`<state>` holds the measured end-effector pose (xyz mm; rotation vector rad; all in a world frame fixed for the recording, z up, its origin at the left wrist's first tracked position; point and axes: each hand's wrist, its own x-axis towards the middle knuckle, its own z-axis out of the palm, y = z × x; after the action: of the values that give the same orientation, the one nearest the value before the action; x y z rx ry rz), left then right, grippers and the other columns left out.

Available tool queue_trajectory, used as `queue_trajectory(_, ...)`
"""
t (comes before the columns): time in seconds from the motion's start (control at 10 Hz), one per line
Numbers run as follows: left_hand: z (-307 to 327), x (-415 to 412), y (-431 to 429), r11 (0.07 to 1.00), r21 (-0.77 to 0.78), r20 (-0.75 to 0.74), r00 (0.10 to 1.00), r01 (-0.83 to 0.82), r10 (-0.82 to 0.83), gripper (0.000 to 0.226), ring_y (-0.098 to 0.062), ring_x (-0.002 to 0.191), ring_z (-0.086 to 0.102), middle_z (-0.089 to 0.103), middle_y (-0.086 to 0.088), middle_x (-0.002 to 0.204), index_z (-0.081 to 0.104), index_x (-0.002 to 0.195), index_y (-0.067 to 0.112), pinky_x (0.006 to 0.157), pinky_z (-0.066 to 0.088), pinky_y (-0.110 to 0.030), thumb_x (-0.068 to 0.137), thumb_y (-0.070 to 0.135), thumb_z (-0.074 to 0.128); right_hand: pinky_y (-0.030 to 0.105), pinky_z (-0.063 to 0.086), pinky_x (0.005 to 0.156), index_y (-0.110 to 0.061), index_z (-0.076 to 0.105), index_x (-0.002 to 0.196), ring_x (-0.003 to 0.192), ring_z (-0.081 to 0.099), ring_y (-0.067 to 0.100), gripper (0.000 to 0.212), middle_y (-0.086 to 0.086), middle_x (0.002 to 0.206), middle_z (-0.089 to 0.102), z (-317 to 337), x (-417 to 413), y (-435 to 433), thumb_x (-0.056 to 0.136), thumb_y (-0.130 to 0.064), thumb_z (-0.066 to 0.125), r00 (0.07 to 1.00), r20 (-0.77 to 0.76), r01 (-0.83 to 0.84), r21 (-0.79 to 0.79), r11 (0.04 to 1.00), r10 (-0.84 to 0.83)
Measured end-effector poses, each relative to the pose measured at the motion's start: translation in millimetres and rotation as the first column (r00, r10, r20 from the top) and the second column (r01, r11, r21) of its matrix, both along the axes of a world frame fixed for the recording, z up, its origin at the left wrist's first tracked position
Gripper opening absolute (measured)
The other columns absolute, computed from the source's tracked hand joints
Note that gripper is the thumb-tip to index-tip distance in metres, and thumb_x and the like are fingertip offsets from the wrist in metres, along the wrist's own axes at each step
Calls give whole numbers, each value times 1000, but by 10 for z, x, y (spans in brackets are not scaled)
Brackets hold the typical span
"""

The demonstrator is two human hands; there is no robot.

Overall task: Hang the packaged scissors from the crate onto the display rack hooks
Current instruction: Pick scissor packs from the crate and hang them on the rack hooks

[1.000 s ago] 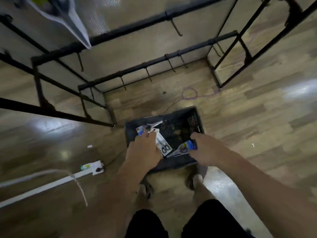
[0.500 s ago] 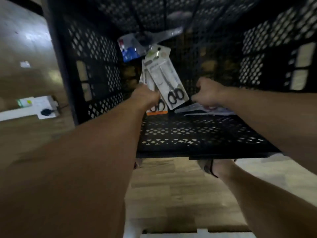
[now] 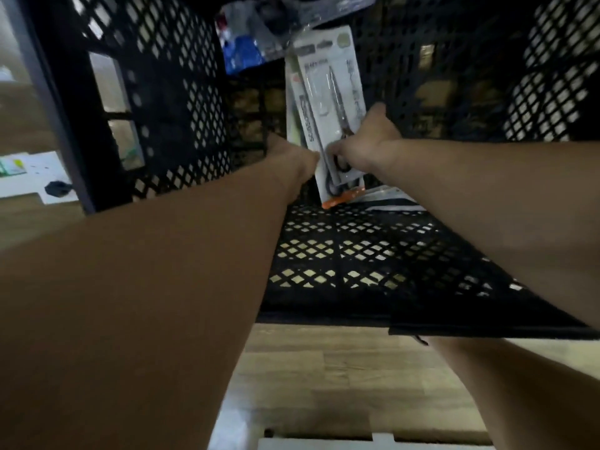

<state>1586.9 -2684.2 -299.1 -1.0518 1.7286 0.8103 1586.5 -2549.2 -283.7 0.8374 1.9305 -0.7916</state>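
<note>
A floor (image 3: 324,368) of pale wooden planks is seen beneath everything. A black lattice crate (image 3: 357,254) is set on it. The left grip (image 3: 292,157) and the right grip (image 3: 367,147) are reached inside it, both closed on a white scissors pack (image 3: 328,102). Just below the right grip, a flat pack (image 3: 389,199) is laid on the crate's mesh. Beyond both grips, a blue-and-clear pack (image 3: 246,43) is seen deeper in the crate. Outside the crate, well left of the left grip, a white board (image 3: 26,177) is laid on the floor, with a small black object (image 3: 56,188) at its edge. Nearer than both grips, a white strip (image 3: 324,443) is laid on the planks.
</note>
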Motion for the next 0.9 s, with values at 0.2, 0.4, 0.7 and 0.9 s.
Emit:
queue_trajectory(0.2,-79,297,194,992,60,-79,990,-113,117,119,-38,120,64,56,-15,143,31,154,16,95,57,-54,49,38,84,41,57,91,-14,36,142,110,62,25,101,9,127,58,69,39,225,63,-38,95,985,36,168,-81,982,-166)
queue_trajectory(0.4,1441,347,438,912,345,-151,946,-222,287,23,-30,100,75,76,-13,113,65,121,8,87,63,-48,104,5,49,28,62,61,-5,72,112,68,75,9,42,3,88,78,1113,395,394,78,-22,89,800,36,583,-282,762,-599)
queue_trajectory(0.7,5184,-424,542,831,551,-483,843,82,237,35,-23,110,70,74,-5,122,69,126,18,97,56,-41,105,5,44,33,50,70,-9,70,107,78,56,20,19,3,82,66,5075,87,1097,90,-15,76,695,-208,468,-595,653,-688)
queue_trajectory(0.9,7932,-965,560,808,541,-741,587,233,326,32,-36,104,69,75,-8,108,74,107,26,95,56,-59,105,11,46,37,56,62,-5,62,114,66,57,17,23,-2,72,66,7848,-370,1015,92,-5,69,581,-440,284,-678,677,-685)
